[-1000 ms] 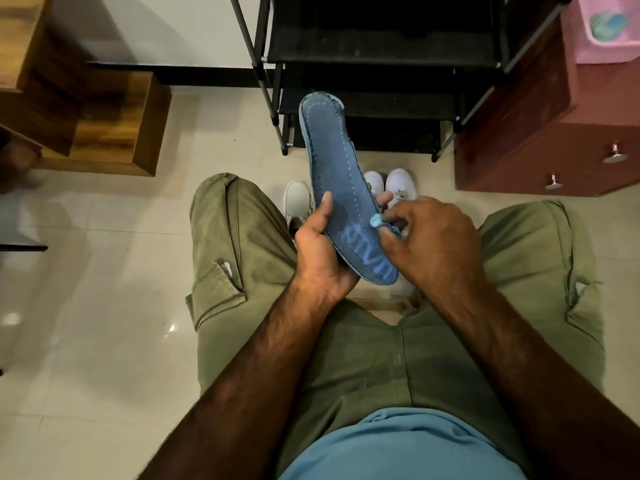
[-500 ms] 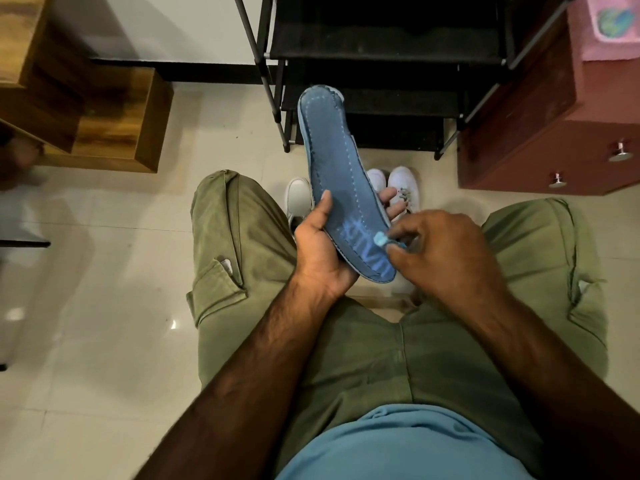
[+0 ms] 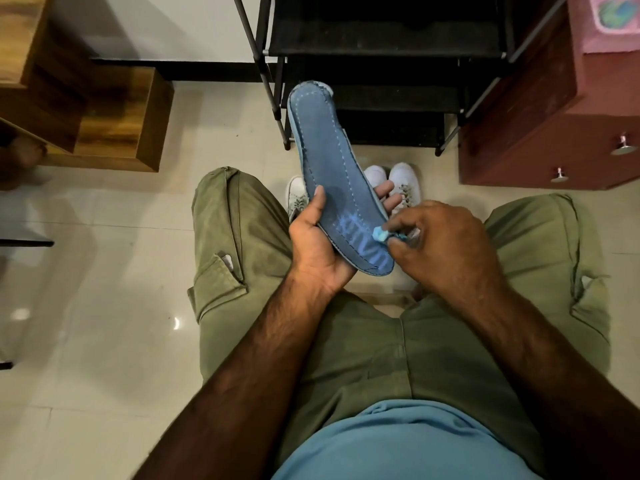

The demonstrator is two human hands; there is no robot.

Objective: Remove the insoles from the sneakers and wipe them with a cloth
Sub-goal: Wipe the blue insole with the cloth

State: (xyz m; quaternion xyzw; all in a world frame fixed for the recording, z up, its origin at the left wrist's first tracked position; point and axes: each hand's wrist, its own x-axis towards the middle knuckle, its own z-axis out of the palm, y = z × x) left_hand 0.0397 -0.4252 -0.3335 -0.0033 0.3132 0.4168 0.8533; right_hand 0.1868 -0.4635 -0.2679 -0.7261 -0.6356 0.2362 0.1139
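Note:
A long blue insole (image 3: 329,161) with stitched edging and pale lettering near its heel is held up over my knees. My left hand (image 3: 318,244) grips its heel end from below, thumb on top and fingertips showing past the right edge. My right hand (image 3: 440,244) pinches a small light-blue wad of cloth (image 3: 380,233) against the insole's right edge by the heel. White sneakers (image 3: 403,187) stand on the floor beneath the insole, partly hidden by it and by my hands.
A black metal shoe rack (image 3: 381,46) stands ahead. A dark red cabinet (image 3: 554,116) with knobs is at the right, wooden box shelves (image 3: 104,116) at the left. Glossy beige floor tiles (image 3: 104,306) spread to the left of my olive trouser legs.
My right hand has kept the cloth wad at the insole's heel end, shifting it slightly down and back toward the right edge. The left hand holds the insole almost still.

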